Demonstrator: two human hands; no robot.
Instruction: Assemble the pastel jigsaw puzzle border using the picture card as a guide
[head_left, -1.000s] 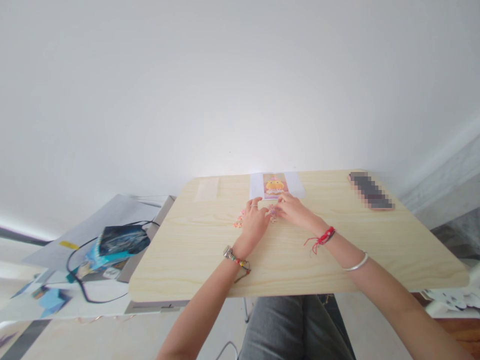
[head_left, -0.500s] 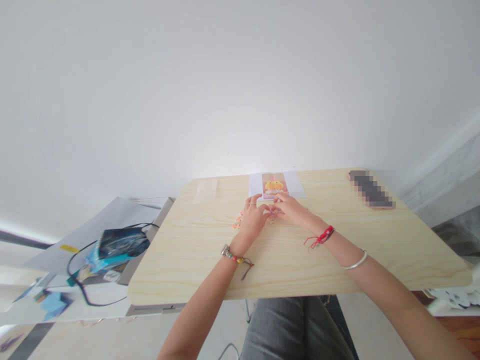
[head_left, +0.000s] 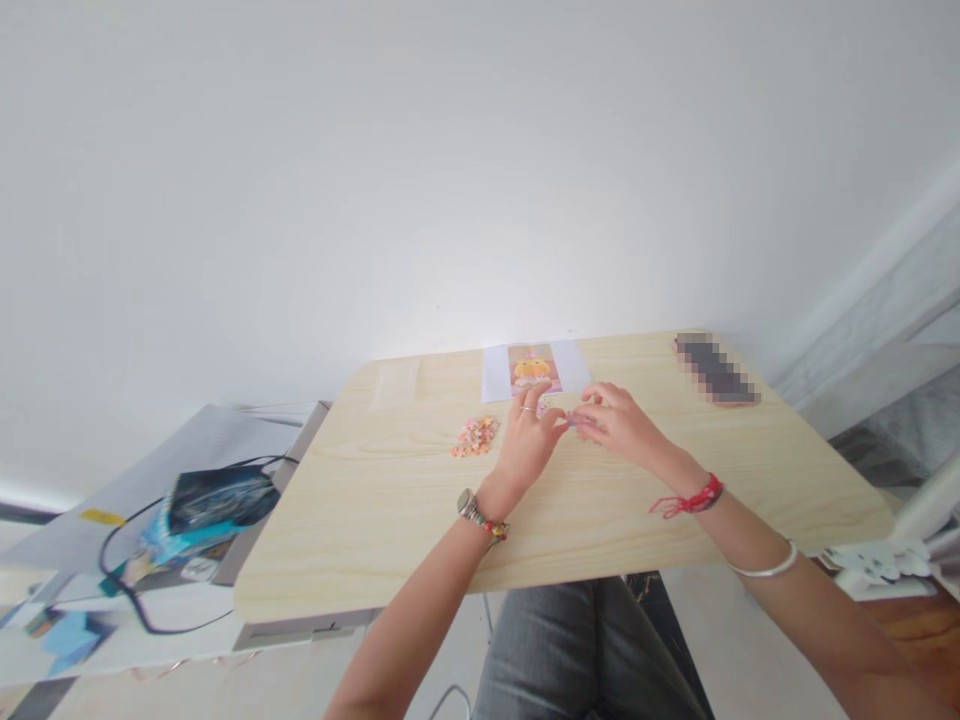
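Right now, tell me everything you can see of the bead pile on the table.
The bead pile is a small loose heap of tiny pieces, mostly orange and pink with some pale bits; they look like plastic, but are too small to tell singly. It lies flat on the wooden table, spread unevenly, just left of the left hand and in front of the picture card. Nothing touches it but the table.

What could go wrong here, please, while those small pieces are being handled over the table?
The left hand and right hand meet around a tiny piece too small to identify; it could slip and get lost. The loose pile of small pieces lies just beside the left hand, so a sweep of the wrist might scatter it. The picture card sits close behind the fingers and could be nudged.
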